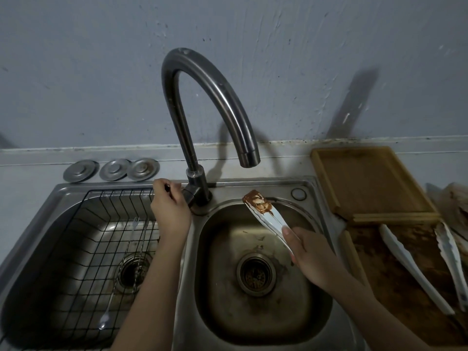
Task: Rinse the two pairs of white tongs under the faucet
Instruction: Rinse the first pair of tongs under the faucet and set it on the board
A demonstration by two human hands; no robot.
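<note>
My right hand (311,254) grips a pair of white tongs (263,214) by the handle end. Their tips are smeared with brown sauce and sit over the right sink basin (311,307), just below and behind the spout of the curved dark faucet (217,97). No water runs from the spout. My left hand (169,209) is closed on the faucet lever (186,193) at the faucet's base. A second pair of white tongs (415,269) lies on the stained wooden board to the right, with another white utensil (450,259) beside it.
The left basin holds a black wire rack (76,239) with a fork and a long spoon (106,315). Three metal drain lids (111,169) line the back ledge. A wooden tray (367,183) sits right of the sink on a stained board (395,287).
</note>
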